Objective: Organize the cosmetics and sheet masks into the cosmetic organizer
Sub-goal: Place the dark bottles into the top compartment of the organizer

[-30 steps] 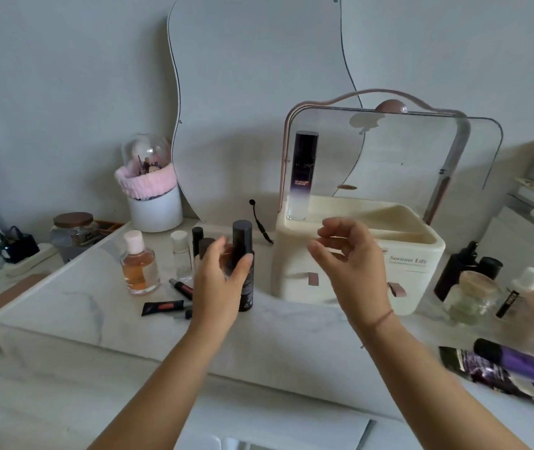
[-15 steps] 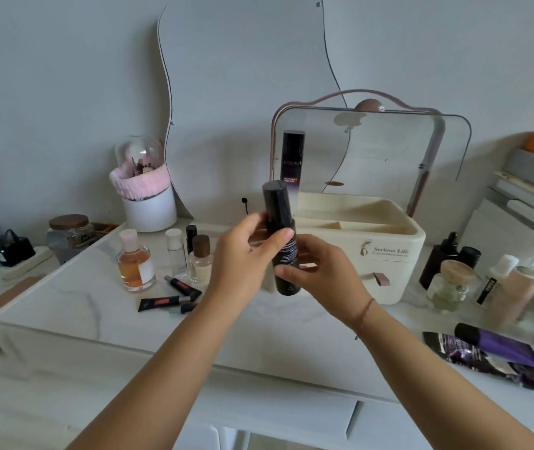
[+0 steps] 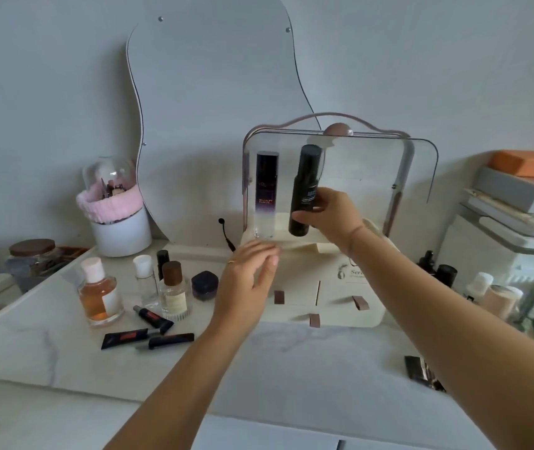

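- The right hand (image 3: 330,219) grips a tall black bottle (image 3: 304,190) around its lower half, thumb in front and fingers wrapped behind, holding it nearly upright with the cap leaning slightly right, above the open top of the cosmetic organizer (image 3: 334,306).
- The left hand (image 3: 247,280) holds nothing; its fingers are loosely spread and slightly curled, hovering in front of the organizer's left front corner. Motion blur hides whether it touches the box.
- The cream organizer stands on the marble tabletop (image 3: 64,349), its clear lid (image 3: 373,177) swung up and back, with small brown pull tabs on its front drawers.
- A dark purple bottle (image 3: 267,190) with a clear base stands upright at the left end of the top compartment, just beside the held bottle.
- Left of the organizer, a group waits on the tabletop: an amber liquid bottle (image 3: 98,292) with a pale cap, a small clear bottle (image 3: 145,280), a brown-capped glass bottle (image 3: 173,290), a slim black bottle (image 3: 162,259) behind it, and a small dark jar (image 3: 205,284).
- Three little black tubes (image 3: 148,332) lie flat in front of them.
- Further back stands a white cup with a pink band (image 3: 116,219), beside a wavy mirror (image 3: 213,92) on the wall.
- More bottles (image 3: 493,297) crowd the right edge, near stacked boxes (image 3: 519,203).
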{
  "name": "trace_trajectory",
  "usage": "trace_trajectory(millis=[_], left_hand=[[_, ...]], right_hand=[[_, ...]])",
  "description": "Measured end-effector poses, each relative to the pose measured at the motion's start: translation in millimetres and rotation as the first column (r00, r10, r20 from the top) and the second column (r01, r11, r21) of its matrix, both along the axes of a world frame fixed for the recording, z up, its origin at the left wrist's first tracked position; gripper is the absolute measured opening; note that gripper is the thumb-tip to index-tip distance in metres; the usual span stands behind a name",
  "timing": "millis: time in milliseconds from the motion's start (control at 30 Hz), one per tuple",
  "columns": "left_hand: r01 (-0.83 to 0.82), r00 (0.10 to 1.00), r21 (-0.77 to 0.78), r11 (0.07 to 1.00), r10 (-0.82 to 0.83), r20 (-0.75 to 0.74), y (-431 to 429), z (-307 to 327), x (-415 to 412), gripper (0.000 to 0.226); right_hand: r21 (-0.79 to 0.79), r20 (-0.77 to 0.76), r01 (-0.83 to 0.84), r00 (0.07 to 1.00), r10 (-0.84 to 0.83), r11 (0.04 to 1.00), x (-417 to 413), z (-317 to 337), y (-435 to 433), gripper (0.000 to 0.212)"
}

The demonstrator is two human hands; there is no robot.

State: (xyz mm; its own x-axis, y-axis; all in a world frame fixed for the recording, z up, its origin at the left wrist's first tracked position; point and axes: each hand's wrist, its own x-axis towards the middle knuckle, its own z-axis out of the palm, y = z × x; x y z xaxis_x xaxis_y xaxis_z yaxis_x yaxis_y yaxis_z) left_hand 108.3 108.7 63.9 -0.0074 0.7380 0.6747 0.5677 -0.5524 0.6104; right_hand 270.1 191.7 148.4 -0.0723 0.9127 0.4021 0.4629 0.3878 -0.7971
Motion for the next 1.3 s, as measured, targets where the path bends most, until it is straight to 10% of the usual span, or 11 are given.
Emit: trace_trajectory(millis=[267,700,933,1300], left_hand=[[0.014,0.999,0.061,0.998,-0.016,0.032,4.8,-10.8,2.4,0.031],[0.034,0.999,0.035,0.999,-0.034,0.000,3.1,-6.1,-1.2,0.027],[0.034,0.998,0.077,0.996,-0.030,-0.054,1.7,-2.9,-1.4,0.027],[0.040,0.931,0.085,0.996,-0.006,-0.365,1.9,2.9,55.2,0.042]], right_hand=[[-0.211,0.047,0.038,0.998,-0.028,0.977,-16.0,-9.3,51.5,0.039],[-0.135,0.209,0.160,0.969,-0.129,0.978,-22.6,-6.7,39.5,0.061],[0.217,-0.146,0.229,0.969,-0.200,0.949,38.2,-28.9,-98.3,0.042],[0.126,-0.327,0.860,0.507,-0.797,0.495,233.7,-112.2,-212.5,0.046]])
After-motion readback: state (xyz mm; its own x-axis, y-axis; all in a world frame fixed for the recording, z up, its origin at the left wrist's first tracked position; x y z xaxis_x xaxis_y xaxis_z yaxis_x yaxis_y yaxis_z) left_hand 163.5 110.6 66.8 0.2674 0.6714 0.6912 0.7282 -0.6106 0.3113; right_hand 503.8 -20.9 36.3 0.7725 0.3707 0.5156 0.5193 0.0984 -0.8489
